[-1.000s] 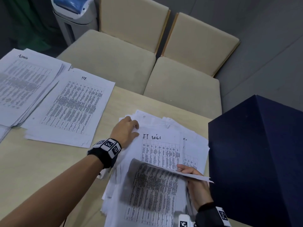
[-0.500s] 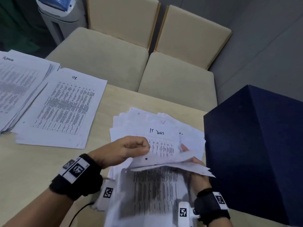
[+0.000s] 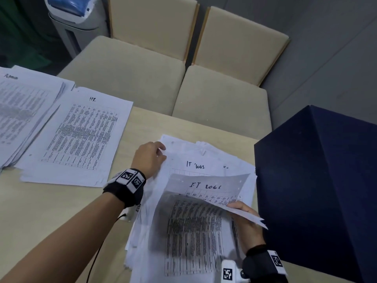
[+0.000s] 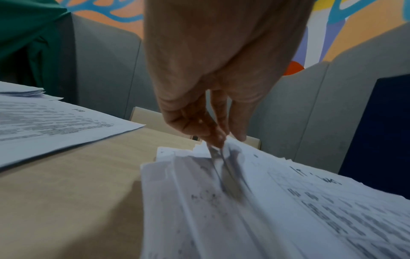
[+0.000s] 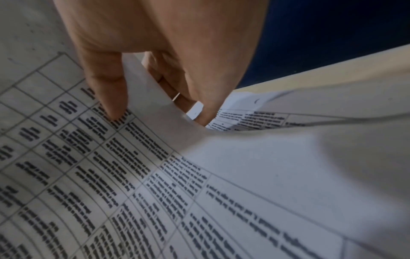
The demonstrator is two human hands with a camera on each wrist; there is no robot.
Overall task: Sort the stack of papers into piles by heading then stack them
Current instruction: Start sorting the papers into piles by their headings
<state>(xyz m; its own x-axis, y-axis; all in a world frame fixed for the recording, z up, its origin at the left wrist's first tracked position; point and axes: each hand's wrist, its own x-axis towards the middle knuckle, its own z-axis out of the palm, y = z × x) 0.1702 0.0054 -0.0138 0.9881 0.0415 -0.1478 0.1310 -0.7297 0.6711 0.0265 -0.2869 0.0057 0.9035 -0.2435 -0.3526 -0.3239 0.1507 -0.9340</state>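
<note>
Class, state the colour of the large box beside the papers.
Dark navy blue box, clearest in the head view.

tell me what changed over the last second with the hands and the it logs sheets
The left hand came back from the lifted sheet to the far left corner of the IT logs pile and now pinches sheets there. The lifted sheet now shows its own IT logs heading. The right hand still holds that sheet by its right edge. The HR pile and the dark blue box have not moved.
</note>
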